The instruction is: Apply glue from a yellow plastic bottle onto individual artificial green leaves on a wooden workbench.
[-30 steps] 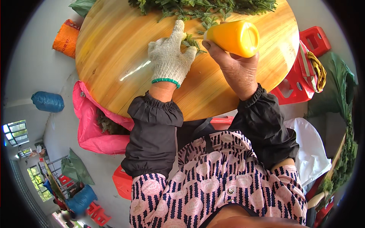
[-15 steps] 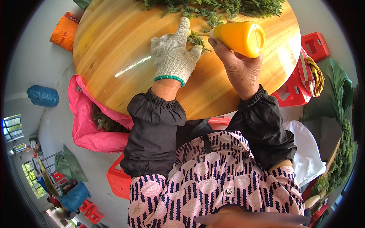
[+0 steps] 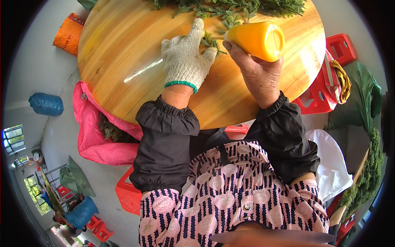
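Observation:
My left hand (image 3: 185,61) wears a white knitted glove with a green cuff. Its index finger points away from me, and a small green artificial fir sprig (image 3: 210,43) is caught between its fingers and thumb. In my bare right hand (image 3: 259,74) is a yellow squeeze bottle (image 3: 259,39), tilted so its base faces up to the right. The bottle's narrow nozzle points left and meets or nearly meets the sprig; whether they touch, I cannot tell. Beyond both hands lies a pile of green fir branches (image 3: 251,7).
Everything rests on a round wooden table (image 3: 123,94). A pink sack (image 3: 88,136) with dark greenery stands at its near left. Red stools (image 3: 341,49) and a green bag (image 3: 358,99) are on the right. An orange sack (image 3: 68,35) lies off the far left edge.
Both hands have shifted very slightly to the left, with the sprig and the bottle still in them. The branches look the same.

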